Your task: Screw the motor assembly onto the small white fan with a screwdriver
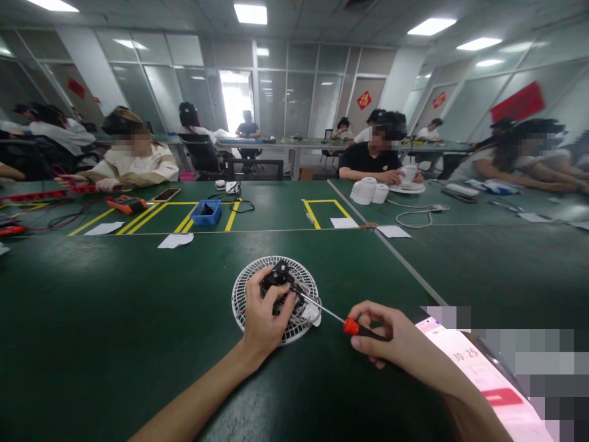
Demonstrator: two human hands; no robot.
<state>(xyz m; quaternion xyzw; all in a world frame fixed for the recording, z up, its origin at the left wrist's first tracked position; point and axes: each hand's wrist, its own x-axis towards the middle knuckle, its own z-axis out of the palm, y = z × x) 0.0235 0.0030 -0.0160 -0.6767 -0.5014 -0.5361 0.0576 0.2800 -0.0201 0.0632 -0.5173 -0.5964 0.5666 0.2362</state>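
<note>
A round white fan grille (242,310) lies on the green table in front of me, with a black motor assembly (282,268) and wires on it. My left hand (264,310) is closed around the motor assembly, its thumb and fingers pinching near the side. In my right hand (380,334) is a screwdriver (351,326) with a red and black handle. Its metal shaft slants up to the left, and the tip meets the motor assembly by my left fingertips. The exact contact point is hidden. A white piece (311,314) sits at the grille's right edge.
A lit phone screen (473,368) is at the lower right. Beyond the grille are a blue bin (206,212), paper slips (175,240), a dark phone (167,194) and an orange-and-black meter (127,204). Across the table, a person (375,153) handles a white part beside white cylinders (367,191).
</note>
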